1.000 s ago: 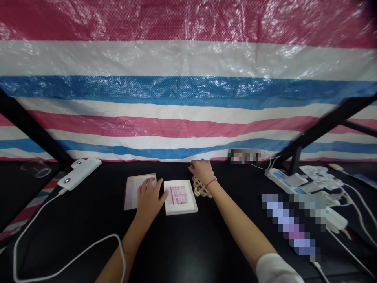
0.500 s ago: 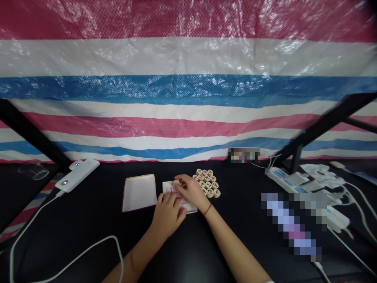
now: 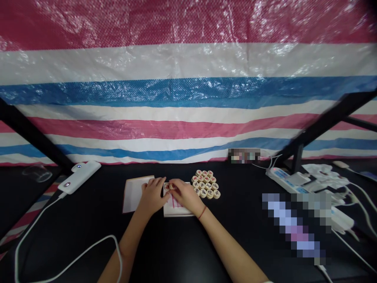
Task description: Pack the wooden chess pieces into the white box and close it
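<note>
On the black tabletop (image 3: pixel 182 251) both hands meet over a small white box (image 3: pixel 176 210) printed with a red grid. The right hand (image 3: pixel 185 195) lies across the top of that box, its fingertips pinched closed on a round wooden chess piece (image 3: pixel 167 186) with a red character, held at the box's far left corner. The left hand (image 3: pixel 152 196) rests loosely curled just beside it, fingers touching the box's left edge and lying partly on the white lid (image 3: pixel 134 193) to the left. Just right of the box, a cluster of chess pieces (image 3: pixel 205 189) lies flat. Farther left is a white power bank (image 3: pixel 79 176) with its cable (image 3: pixel 67 263); power strips (image 3: pixel 297 181) lie at the far right. A striped tarp (image 3: pixel 188 98) hangs behind.
</note>
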Demonstrator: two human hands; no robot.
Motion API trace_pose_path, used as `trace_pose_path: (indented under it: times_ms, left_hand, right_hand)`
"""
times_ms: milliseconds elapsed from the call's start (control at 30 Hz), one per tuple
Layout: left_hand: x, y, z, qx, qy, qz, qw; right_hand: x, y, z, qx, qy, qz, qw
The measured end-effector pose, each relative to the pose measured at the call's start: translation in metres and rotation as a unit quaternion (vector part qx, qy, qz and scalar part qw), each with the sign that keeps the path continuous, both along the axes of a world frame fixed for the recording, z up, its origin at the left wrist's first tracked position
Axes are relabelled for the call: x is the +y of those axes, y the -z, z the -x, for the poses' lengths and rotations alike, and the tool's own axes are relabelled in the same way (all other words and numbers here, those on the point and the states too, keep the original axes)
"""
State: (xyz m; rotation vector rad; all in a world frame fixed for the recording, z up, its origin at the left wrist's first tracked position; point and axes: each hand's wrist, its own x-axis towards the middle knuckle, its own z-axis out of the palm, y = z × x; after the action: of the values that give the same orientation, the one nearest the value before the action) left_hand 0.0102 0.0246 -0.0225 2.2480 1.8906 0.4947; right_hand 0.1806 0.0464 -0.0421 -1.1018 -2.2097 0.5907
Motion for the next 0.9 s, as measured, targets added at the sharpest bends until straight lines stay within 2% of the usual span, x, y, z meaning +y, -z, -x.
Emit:
trace_pose_path:
  times_ms: [67, 167, 300, 467, 567, 667, 767, 900]
  left_hand:
    - [0.005, 0.001, -0.006, 0.022, 0.011, 0.038, 0.999]
    - [0.009, 0.002, -0.012, 0.032, 0.006, 0.056, 0.998]
    - [0.005, 0.006, -0.011, 0.027, -0.013, 0.039, 0.999]
    - [0.000, 0.008, -0.007, 0.011, 0.003, 0.029, 1.000]
    - [0.000, 0.008, -0.007, 0.001, 0.006, 0.024, 1.000]
    - [-0.001, 0.007, -0.009, -0.009, 0.001, 0.018, 1.000]
    - [-0.001, 0.006, -0.011, -0.016, -0.002, 0.018, 1.000]
    - [-0.002, 0.007, -0.011, -0.023, 0.002, 0.025, 0.999]
  right_hand:
    - [-0.001, -0.001, -0.003, 0.011, 0.035, -0.003, 0.999]
    - [-0.002, -0.004, -0.005, 0.026, 0.029, -0.015, 0.999]
    - [-0.003, -0.005, -0.003, 0.029, -0.001, -0.026, 0.999]
    - [-0.003, 0.003, 0.004, 0.016, -0.040, -0.016, 0.999]
    - [-0.002, 0.005, 0.005, 0.019, -0.037, -0.011, 0.999]
    - [-0.003, -0.002, 0.000, 0.027, -0.019, -0.017, 0.999]
    - [-0.012, -0.015, -0.008, -0.026, 0.002, -0.040, 0.999]
    - [-0.032, -0.023, -0.016, -0.148, -0.023, -0.056, 0.987]
